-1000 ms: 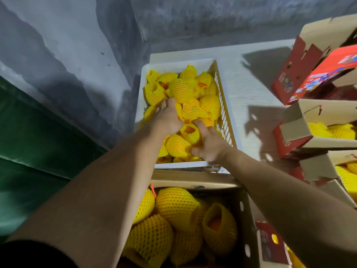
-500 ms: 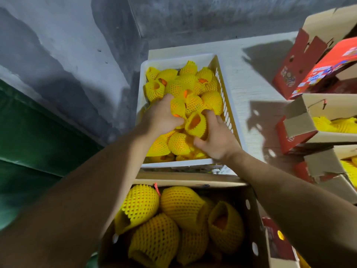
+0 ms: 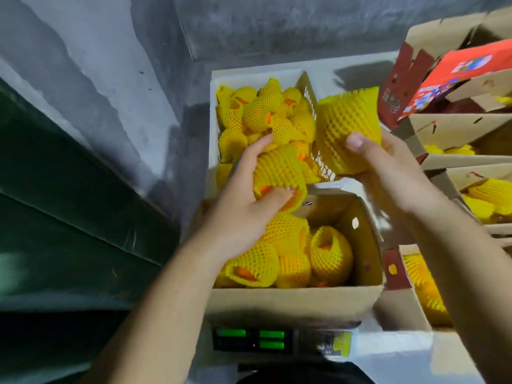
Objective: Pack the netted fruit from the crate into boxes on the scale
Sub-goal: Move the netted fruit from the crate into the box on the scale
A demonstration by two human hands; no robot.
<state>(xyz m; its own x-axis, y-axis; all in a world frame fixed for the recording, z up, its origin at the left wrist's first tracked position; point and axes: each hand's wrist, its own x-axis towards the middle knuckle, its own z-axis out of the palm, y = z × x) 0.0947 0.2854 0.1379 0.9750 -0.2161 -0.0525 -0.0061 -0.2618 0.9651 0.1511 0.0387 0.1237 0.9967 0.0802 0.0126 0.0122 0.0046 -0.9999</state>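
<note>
A white crate (image 3: 213, 112) sits at the back, beside the grey wall (image 3: 83, 65). It is full of fruit in yellow net sleeves (image 3: 263, 115) (some orange skin peeks out). Just in front of it is a brown cardboard box (image 3: 363, 245) on the scale (image 3: 255, 339), and the scale shows green lights. This box already has a pile of netted fruit (image 3: 329, 250) in it, and its right back corner is still bare. More cardboard boxes (image 3: 454, 128) stand to the right on the white table (image 3: 360, 67), some with yellow netted fruit inside, and one has a red flap.

The left hand (image 3: 243, 206) is over the near edge of the crate and the back of the box. Its grip is curled round one netted fruit (image 3: 277, 170), thumb on top and fingers under it. The right hand (image 3: 388, 167) is held up above the right side of the crate. Its grip is wrapped round another netted fruit (image 3: 346, 126), with the thumb pressed on the front.
</note>
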